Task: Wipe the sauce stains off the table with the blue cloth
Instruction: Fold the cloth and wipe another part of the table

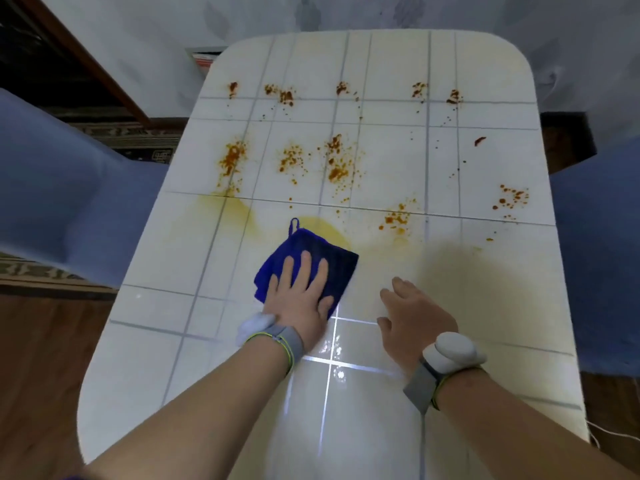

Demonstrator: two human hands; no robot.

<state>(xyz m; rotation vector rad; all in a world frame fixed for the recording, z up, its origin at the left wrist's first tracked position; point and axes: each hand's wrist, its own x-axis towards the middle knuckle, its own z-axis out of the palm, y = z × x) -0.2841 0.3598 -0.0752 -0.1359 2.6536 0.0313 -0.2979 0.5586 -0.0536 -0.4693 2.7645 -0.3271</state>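
The blue cloth [308, 268] is pressed flat on the near middle of the tiled surface [485, 393] under the left hand [301, 299], whose fingers [306, 268] are spread wide and laid on top of it rather than closed around it. The right hand [412, 320] is held just beside it, apart from the cloth, with its fingers loosely open and nothing held; whether it touches the surface cannot be told. The cloth is judged to be soft, light and limp, folded into a rough square with a small hanging loop [294, 225] at its far corner; it is best driven by flat palm pressure over its middle, since a pinch at one edge would likely let it bunch or unfold. A pale yellow smear [329, 228] is seen just beyond the cloth, and the orange-brown sauce stains [336, 161] are scattered across the far half, well apart from the hands. On the glossy tiles the cloth is expected to slide easily, so most of the wiping is judged undone.
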